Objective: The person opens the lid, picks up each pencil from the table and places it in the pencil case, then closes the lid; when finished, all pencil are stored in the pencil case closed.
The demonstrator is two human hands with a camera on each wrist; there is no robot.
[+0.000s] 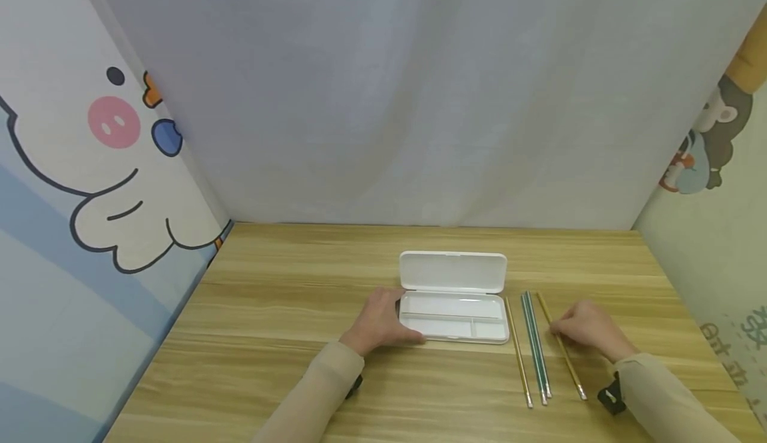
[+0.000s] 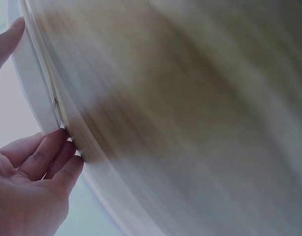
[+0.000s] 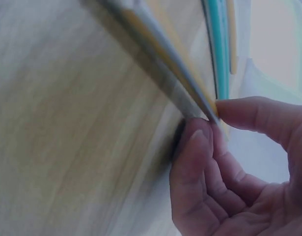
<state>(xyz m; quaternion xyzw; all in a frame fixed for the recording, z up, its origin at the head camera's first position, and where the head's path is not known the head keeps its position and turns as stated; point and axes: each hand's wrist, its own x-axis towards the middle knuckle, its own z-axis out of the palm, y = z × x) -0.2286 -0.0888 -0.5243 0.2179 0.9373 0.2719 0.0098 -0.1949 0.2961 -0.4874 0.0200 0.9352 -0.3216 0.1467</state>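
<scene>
— Wood-grain table point(image 1: 287, 283), pale backdrop point(image 1: 371, 96) behind it, cartoon panel point(image 1: 116, 190) on the left. Cute setup lol. So what are the hands up to?

— Left hand point(image 1: 382, 323) has the open white case point(image 1: 440, 327) by its left end, thumb at the near edge, fingers round the left side. Right hand point(image 1: 587, 328) has the outermost yellow pencil point(image 1: 570, 368) pinched between thumb and fingertips, a bit past halfway toward its far end.

— Is that pencil off the table?

— Can't tell tbh, the right wrist view is too blurry.

— OK, and how does it sit relative to the case?

— Case is off to the left of the pinch, and the long axes don't match. Case runs side to side, pencil runs front to back, eraser end near, far end leaning left. Way closer to crosswise than parallel imo.

— Anything in between?

— Yep, two green pencils point(image 1: 533, 343) side by side, then another yellow one point(image 1: 518, 353) just beside the case's right end. Right hand is the nearer one to all of them.
</scene>
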